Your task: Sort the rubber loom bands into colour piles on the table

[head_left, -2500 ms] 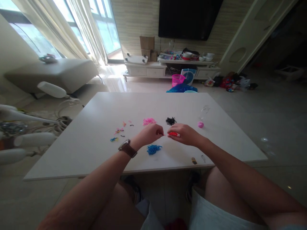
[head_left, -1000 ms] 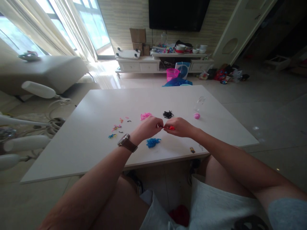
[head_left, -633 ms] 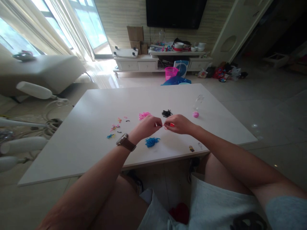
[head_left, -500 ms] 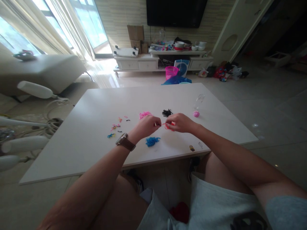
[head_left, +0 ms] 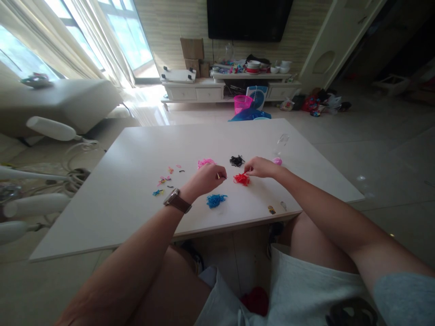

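Note:
On the white table (head_left: 136, 154) lie small piles of thin rubber bands: red (head_left: 241, 179), black (head_left: 236, 160), pink (head_left: 205, 162) and blue (head_left: 216, 200). My left hand (head_left: 211, 177), with a watch on its wrist, is closed in a pinch between the pink and blue piles. What its fingertips hold is too small to make out. At the right edge of the red pile, my right hand (head_left: 261, 168) pinches what looks like a red rubber band, its fingertips touching the pile.
Several small colourful pieces (head_left: 163, 180) lie left of my left hand. A clear container (head_left: 282, 144) and a pink ball (head_left: 277, 161) are beyond my right hand. A small yellow figure (head_left: 271, 209) lies near the front edge. White lamp arms (head_left: 50, 128) stand left of the table.
My right hand has moved right, away from my left hand, to the red pile's edge. The red strand stretched between both hands no longer shows there. My left hand stays nearly in place.

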Available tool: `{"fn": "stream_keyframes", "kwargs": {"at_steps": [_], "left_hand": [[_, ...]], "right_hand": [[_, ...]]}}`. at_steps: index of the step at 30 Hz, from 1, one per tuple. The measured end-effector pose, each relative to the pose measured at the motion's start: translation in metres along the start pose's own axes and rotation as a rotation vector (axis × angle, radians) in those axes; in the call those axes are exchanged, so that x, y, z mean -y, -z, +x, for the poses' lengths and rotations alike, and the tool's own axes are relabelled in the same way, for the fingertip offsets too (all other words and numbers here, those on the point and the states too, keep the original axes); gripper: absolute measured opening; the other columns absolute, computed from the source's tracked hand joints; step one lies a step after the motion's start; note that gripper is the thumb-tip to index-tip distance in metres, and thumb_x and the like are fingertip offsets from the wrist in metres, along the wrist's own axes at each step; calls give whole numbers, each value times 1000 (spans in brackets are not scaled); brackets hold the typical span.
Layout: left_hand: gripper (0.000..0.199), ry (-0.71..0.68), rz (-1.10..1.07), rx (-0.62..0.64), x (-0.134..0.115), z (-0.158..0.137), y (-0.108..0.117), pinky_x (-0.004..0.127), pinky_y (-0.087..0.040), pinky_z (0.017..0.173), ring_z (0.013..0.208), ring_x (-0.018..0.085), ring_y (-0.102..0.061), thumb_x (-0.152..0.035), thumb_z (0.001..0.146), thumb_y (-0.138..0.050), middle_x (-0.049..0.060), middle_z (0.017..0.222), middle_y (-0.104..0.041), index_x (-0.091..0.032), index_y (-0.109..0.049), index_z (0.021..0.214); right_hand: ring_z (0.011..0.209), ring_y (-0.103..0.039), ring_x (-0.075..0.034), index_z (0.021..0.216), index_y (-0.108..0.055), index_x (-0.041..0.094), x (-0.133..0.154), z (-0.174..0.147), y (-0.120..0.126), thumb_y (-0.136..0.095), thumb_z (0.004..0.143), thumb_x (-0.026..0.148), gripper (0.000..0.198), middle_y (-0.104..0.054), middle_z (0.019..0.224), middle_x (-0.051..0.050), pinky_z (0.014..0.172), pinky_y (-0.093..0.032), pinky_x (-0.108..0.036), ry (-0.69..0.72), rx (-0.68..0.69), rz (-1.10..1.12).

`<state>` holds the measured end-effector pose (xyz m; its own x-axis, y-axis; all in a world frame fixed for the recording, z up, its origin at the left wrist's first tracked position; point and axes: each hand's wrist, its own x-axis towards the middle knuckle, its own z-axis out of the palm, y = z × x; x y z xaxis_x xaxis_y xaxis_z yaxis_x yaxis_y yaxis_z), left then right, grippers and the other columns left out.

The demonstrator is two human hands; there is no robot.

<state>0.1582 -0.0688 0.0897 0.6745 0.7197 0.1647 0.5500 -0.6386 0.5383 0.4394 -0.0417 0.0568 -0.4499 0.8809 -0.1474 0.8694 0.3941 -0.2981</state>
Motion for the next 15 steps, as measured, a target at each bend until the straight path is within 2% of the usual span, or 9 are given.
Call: {"fn": "stream_keyframes", "kwargs": {"at_steps": [9, 12, 15], "left_hand": [[16, 5, 8, 10, 0, 1, 1, 26, -48, 68, 74, 16, -66, -14, 81, -60, 3, 79, -74, -18, -75, 83], [15, 9, 10, 10, -1, 0, 1, 26, -48, 68, 73, 16, -66, -14, 81, -60, 3, 79, -74, -18, -75, 83], [15, 12, 6, 8, -1, 0, 1, 26, -47, 67, 73, 16, -65, -14, 82, -60, 3, 79, -74, -18, -75, 84]], "right_hand": [[80, -69, -16, 93, -81, 23, 5, 5, -3, -67, 82, 24, 18, -79, 93, -2, 67, -44, -23, -30, 90, -18], [81, -69, -17, 100, -80, 23, 9, 4, -2, -67, 82, 29, 22, -79, 96, -3, 67, -43, -24, -68, 61, -44], [79, -68, -17, 100, -79, 23, 18, 2, -2, -66, 83, 29, 22, -78, 94, -4, 67, -42, -25, -45, -5, -55]]}}
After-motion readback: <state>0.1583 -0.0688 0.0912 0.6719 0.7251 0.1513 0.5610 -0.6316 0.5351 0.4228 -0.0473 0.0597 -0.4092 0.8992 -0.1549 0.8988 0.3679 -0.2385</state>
